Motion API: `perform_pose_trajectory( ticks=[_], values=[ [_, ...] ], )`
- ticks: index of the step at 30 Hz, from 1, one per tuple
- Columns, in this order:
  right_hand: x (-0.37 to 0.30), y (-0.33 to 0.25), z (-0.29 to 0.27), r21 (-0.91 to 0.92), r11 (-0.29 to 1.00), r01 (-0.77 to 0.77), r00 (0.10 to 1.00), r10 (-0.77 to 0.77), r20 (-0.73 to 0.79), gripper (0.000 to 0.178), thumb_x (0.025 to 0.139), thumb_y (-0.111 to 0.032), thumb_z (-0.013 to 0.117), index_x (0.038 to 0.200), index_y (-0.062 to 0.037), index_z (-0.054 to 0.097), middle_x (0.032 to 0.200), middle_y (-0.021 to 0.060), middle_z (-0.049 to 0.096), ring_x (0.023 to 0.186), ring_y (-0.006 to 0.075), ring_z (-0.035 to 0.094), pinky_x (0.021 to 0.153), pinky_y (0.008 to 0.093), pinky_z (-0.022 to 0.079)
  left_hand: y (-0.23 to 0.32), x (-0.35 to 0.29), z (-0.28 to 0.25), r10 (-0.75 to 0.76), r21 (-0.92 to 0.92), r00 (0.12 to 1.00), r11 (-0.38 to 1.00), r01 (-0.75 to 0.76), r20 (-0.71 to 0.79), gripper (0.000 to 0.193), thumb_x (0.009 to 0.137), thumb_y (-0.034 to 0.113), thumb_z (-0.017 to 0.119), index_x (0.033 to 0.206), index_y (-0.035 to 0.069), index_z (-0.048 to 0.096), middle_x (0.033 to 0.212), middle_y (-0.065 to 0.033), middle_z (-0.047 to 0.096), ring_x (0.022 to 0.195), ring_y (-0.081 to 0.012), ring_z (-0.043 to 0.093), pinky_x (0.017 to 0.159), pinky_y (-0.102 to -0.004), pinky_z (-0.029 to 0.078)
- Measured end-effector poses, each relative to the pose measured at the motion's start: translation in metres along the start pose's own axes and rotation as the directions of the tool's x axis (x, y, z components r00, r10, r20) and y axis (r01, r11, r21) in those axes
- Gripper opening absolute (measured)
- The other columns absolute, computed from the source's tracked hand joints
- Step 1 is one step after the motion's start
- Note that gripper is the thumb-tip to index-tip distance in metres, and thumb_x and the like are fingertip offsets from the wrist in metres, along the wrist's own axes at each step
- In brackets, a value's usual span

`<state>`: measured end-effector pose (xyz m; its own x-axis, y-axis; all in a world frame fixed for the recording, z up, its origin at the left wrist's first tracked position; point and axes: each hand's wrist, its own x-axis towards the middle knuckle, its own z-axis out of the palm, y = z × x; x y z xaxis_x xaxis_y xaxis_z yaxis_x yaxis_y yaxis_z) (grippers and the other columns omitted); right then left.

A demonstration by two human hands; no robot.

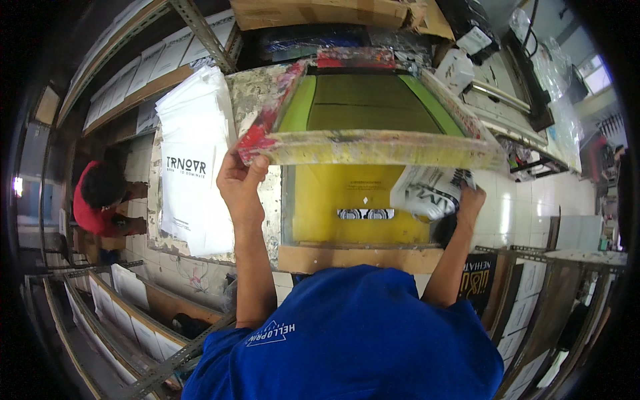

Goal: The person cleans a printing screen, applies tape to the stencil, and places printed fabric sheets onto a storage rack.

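With my left hand I grip the near left corner of a screen-printing frame, thumb on top. The frame's near edge is tilted up above a yellow printing bed. Green strips border its dark mesh, and red ink stains mark its corner. In my right hand, at the bed's right side, is a white plastic bag with black print, crumpled and partly lying over the bed. A small strip with black round patterns shows near the bed's front. The frame hides the bed's far part.
A stack of white printed bags lies on the table at left. Beyond it a person in red bends low. Metal racks with white boards stand at lower left and right. A cardboard box sits at the back.
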<state>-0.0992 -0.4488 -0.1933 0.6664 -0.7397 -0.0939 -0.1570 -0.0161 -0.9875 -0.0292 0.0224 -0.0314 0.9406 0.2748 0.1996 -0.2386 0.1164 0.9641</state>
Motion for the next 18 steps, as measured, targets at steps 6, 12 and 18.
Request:
perform_pose_trajectory(
  ticks=[6,12,18],
  values=[
    [0.013,0.009,-0.008,-0.233,0.973,0.000,0.999,0.011,0.047,0.038,0.080,-0.013,0.074,0.110,0.0092,0.066,0.101,0.0153,0.069,0.088,0.0279,0.064,0.084,0.0389,0.050,-0.003,-0.009,-0.010,-0.080,-0.117,0.997,0.990,0.079,-0.008,0.056,0.080,-0.003,0.077,0.132,-0.008,0.053,0.116,-0.0133,0.067,0.102,-0.0181,0.066,0.089,-0.0306,0.056],
    [0.008,0.003,-0.014,-0.130,0.991,-0.021,0.998,0.029,0.061,0.041,0.080,-0.015,0.075,0.111,0.0093,0.065,0.106,0.0177,0.067,0.092,0.0286,0.063,0.086,0.0397,0.050,0.001,0.000,-0.001,-0.090,-0.150,0.995,0.984,0.095,0.038,0.056,0.080,-0.003,0.077,0.131,-0.004,0.055,0.114,-0.0082,0.067,0.098,-0.0112,0.064,0.082,-0.0248,0.056],
    [0.017,-0.009,0.011,-0.222,0.971,0.090,0.987,-0.057,0.149,0.041,0.080,-0.016,0.076,0.111,0.0091,0.064,0.109,0.0184,0.067,0.093,0.0286,0.063,0.087,0.0397,0.050,-0.001,0.012,0.004,-0.023,-0.236,0.999,0.971,0.028,0.024,0.056,0.082,0.004,0.080,0.131,-0.005,0.055,0.105,-0.0072,0.070,0.081,-0.0058,0.063,0.070,-0.0198,0.052]
  ],
)
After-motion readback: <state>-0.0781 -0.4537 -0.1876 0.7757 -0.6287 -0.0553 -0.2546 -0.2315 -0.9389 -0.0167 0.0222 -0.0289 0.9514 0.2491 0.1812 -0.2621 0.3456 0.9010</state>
